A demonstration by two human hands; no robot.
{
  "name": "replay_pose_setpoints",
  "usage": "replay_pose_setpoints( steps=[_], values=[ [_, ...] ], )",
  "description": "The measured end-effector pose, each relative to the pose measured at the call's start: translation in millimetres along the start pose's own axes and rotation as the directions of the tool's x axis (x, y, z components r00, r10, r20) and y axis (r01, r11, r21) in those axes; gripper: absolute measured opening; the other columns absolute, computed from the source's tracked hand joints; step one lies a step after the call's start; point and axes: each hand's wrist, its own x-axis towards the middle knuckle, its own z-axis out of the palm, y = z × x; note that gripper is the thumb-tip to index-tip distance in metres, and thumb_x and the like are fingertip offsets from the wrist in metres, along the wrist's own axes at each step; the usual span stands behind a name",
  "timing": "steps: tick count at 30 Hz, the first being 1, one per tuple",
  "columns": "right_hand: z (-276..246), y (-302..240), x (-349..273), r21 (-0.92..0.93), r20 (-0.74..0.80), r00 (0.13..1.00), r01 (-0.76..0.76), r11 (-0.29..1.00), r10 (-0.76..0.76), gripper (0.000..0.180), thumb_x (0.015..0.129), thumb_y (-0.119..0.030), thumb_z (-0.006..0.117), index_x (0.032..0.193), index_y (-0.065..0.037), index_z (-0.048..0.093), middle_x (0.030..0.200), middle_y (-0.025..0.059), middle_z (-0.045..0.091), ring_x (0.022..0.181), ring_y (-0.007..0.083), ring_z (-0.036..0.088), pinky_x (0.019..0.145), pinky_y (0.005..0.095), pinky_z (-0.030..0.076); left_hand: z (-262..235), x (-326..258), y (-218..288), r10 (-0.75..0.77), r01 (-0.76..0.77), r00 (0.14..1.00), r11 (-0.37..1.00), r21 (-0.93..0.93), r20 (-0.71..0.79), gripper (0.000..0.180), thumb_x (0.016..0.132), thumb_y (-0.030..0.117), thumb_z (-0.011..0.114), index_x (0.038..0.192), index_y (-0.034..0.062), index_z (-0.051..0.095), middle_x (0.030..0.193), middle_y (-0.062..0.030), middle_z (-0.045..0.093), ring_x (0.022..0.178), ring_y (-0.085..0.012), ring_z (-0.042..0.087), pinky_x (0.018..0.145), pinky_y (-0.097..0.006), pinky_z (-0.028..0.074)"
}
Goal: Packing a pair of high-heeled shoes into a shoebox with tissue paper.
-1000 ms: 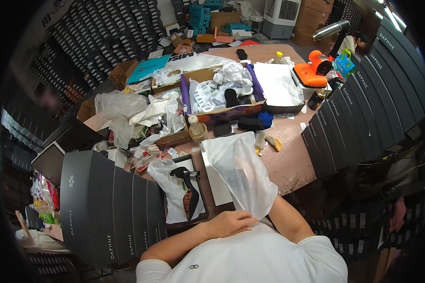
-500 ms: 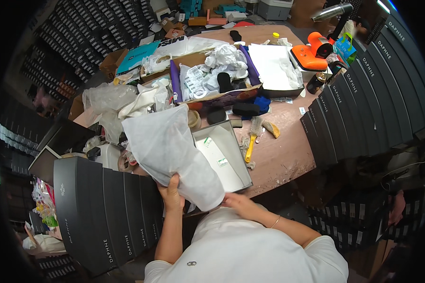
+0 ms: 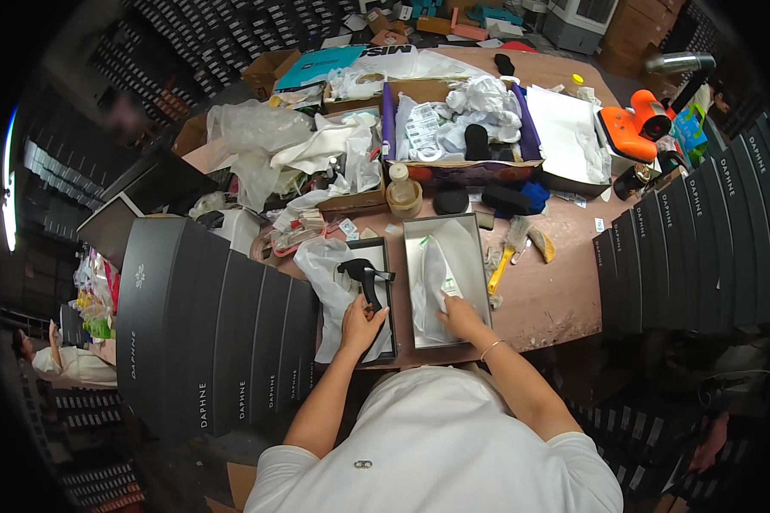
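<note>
My left hand (image 3: pixel 362 325) is closed around a black strappy shoe (image 3: pixel 369 278), which looks like a high-heeled sandal. It is over a shallow dark box tray (image 3: pixel 391 299) with crumpled white wrapping (image 3: pixel 323 272) spread over its left side. To the right, my right hand (image 3: pixel 463 319) reaches into an open grey shoebox (image 3: pixel 484 274). Its fingers are pressed together on a thin white wrapping sheet (image 3: pixel 434 263) lying lengthwise inside. Under the sheet, white paper with a small green-marked label shows; the sheet hides whatever else is there.
Stacked dark shoeboxes (image 3: pixel 180 316) flank me on the left, and another stack (image 3: pixel 684 248) on the right. Beyond my hands are a glue jar (image 3: pixel 404 195), a yellow-handled brush (image 3: pixel 500 269), a purple box (image 3: pixel 453 173) of crumpled paper and an orange device (image 3: pixel 629 134).
The large white wrapping held up by both hands is down. My left hand has moved onto the black shoe, my right into the grey box. The dark tray now shows; the view has shifted.
</note>
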Motion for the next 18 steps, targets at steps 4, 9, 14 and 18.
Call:
replay_pose_setpoints(
  steps=[4,9,14,18],
  values=[
    [0.2,-32.1,-21.4,-0.168,-0.250,0.953,0.130,0.977,-0.170,0.076,0.080,-0.035,0.069,0.140,-0.004,0.034,0.133,0.0250,0.044,0.120,0.0398,0.045,0.099,0.0491,0.036,6.3,10.8,-29.6,-0.072,0.021,0.984,0.954,0.299,0.161,0.050,0.070,0.022,0.078,0.108,-0.0030,0.059,0.081,-0.0080,0.067,0.082,-0.0222,0.064,0.076,-0.034,0.050],
    [-52.7,-53.4,-21.1,0.881,0.021,0.992,0.041,0.472,-0.125,0.085,0.084,-0.037,0.068,0.148,-0.007,0.021,0.143,0.0240,0.033,0.127,0.0344,0.041,0.102,0.0418,0.038,-44.5,-39.4,5.7,0.210,-0.194,0.958,0.976,-0.098,0.197,0.048,0.071,0.016,0.079,0.112,-0.0006,0.059,0.090,-0.0118,0.065,0.077,-0.0203,0.061,0.067,-0.030,0.051],
    [-103.0,-75.2,-20.3,0.764,0.412,0.789,-0.027,0.645,-0.456,0.058,0.090,-0.038,0.061,0.138,-0.008,0.045,0.125,0.0149,0.057,0.104,0.0183,0.059,0.095,0.0290,0.043,-74.7,-55.7,64.7,0.497,-0.634,0.615,0.773,0.009,0.613,0.038,0.070,0.011,0.071,0.107,0.0077,0.063,0.092,-0.0061,0.061,0.098,-0.0256,0.055,0.092,-0.039,0.038],
    [-113.4,-44.0,-38.0,0.530,0.489,0.749,0.153,0.834,-0.448,0.062,0.082,-0.047,0.067,0.126,-0.004,0.057,0.124,0.0159,0.058,0.115,0.0245,0.054,0.099,0.0329,0.040,-70.0,-43.8,85.1,0.519,-0.803,0.442,0.592,0.065,0.732,0.034,0.071,0.010,0.068,0.104,0.0071,0.062,0.087,-0.0060,0.057,0.099,-0.0233,0.054,0.097,-0.041,0.037]
  ],
)
